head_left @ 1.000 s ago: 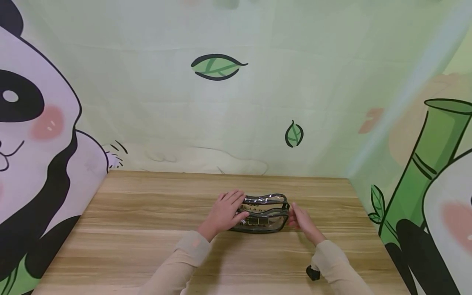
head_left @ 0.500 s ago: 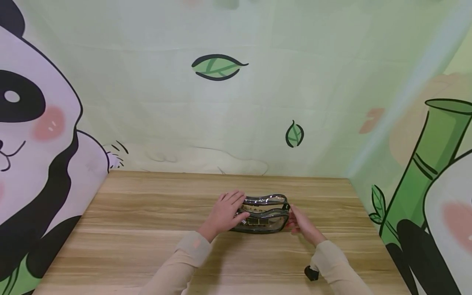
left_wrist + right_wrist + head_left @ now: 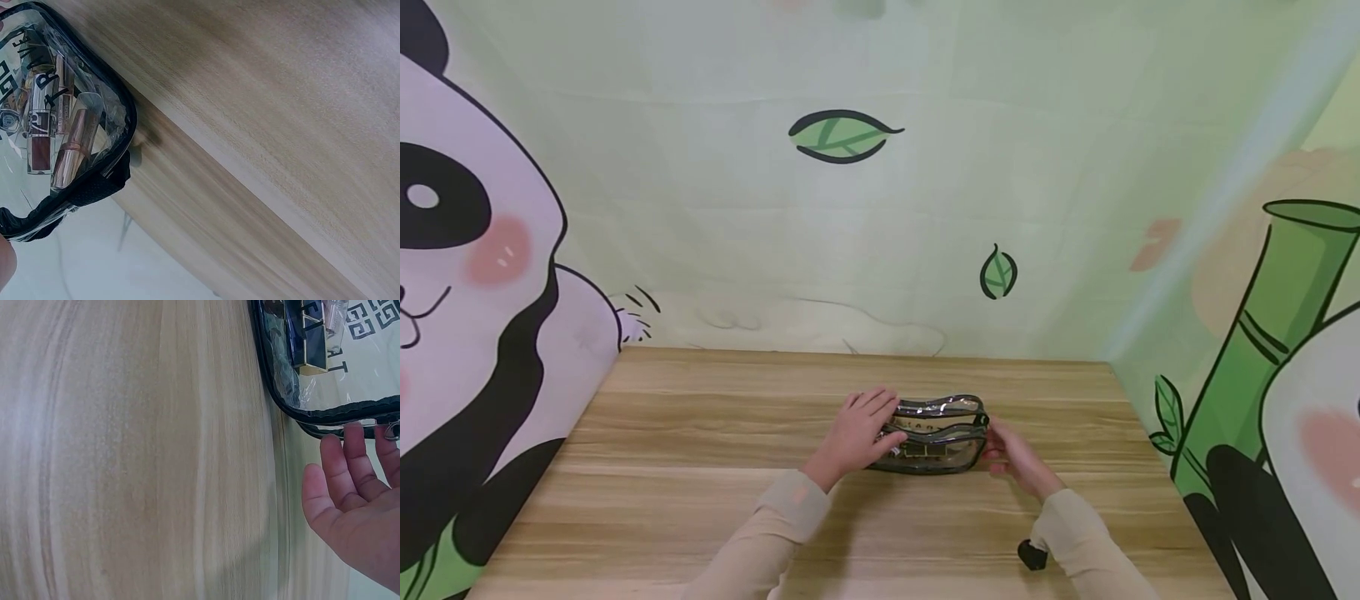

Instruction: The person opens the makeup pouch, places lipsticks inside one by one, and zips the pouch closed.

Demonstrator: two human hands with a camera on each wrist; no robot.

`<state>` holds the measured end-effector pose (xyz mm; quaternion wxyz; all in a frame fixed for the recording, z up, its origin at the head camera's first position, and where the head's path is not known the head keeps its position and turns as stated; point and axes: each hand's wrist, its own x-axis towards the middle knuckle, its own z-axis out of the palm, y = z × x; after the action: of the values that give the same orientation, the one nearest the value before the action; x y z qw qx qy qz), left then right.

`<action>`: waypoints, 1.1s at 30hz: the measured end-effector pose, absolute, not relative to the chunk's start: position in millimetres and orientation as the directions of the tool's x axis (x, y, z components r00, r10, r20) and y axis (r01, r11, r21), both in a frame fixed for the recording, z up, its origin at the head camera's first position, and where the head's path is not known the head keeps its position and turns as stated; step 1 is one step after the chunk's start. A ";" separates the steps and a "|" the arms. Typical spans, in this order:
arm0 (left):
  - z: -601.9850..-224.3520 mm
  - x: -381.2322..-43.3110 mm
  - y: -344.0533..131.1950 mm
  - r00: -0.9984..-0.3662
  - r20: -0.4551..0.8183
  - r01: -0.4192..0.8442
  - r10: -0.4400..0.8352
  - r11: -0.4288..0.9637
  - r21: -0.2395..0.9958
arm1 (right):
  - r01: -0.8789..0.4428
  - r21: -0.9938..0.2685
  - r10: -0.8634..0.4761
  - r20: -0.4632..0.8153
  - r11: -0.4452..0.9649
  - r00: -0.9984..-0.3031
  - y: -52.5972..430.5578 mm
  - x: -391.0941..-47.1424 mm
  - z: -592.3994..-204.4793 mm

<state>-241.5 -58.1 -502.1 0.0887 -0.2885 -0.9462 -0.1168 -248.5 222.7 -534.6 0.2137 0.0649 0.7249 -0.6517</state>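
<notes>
A clear cosmetic pouch (image 3: pixel 943 455) with black piping lies on the table, black lettering on its see-through side. Through it, the left wrist view shows lip gloss and lipstick tubes (image 3: pixel 41 128), and the right wrist view a dark gold-edged case (image 3: pixel 307 337). My left hand (image 3: pixel 856 433) grips the pouch's left end, fingers over the far side and thumb on the near side. At the right end my right hand (image 3: pixel 1017 454) pinches the zipper pull, a small metal ring (image 3: pixel 392 430). Its other fingers are slightly bent beside the piping; the thumb is outside the right wrist view.
The wood-grain table (image 3: pixel 700 417) ends at a back edge below a pale green cloth wall (image 3: pixel 715 192) printed with leaves, pandas and bamboo. A black object (image 3: pixel 1032 554) sits at the right sleeve cuff.
My right hand has moved slightly left, from just apart from the pouch to its right end at the zipper. The left hand and pouch stay nearly in place.
</notes>
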 end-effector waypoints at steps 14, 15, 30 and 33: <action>-505.5 -241.9 -58.8 -0.820 0.237 0.561 0.520 0.813 0.157 | 0.317 -0.939 -0.257 -0.342 0.133 -0.904 229.9 -248.0 -537.7; -505.5 -241.8 -58.8 -0.821 0.236 0.560 0.520 0.814 0.155 | 0.313 -0.939 -0.259 -0.340 0.138 -0.904 230.7 -248.4 -537.7; -504.1 -240.3 -58.5 -0.820 0.246 0.560 0.517 0.814 0.156 | 0.282 -0.957 -0.173 -0.290 0.068 -0.941 234.8 -248.9 -534.4; -503.8 -240.5 -58.3 -0.819 0.248 0.561 0.518 0.814 0.153 | 0.279 -0.958 -0.166 -0.286 0.064 -0.944 235.7 -249.2 -533.5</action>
<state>-240.5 -58.3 -503.8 0.0976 -0.2845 -0.9473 -0.1102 -249.2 235.7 -533.5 0.1631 0.0399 0.7111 -0.6828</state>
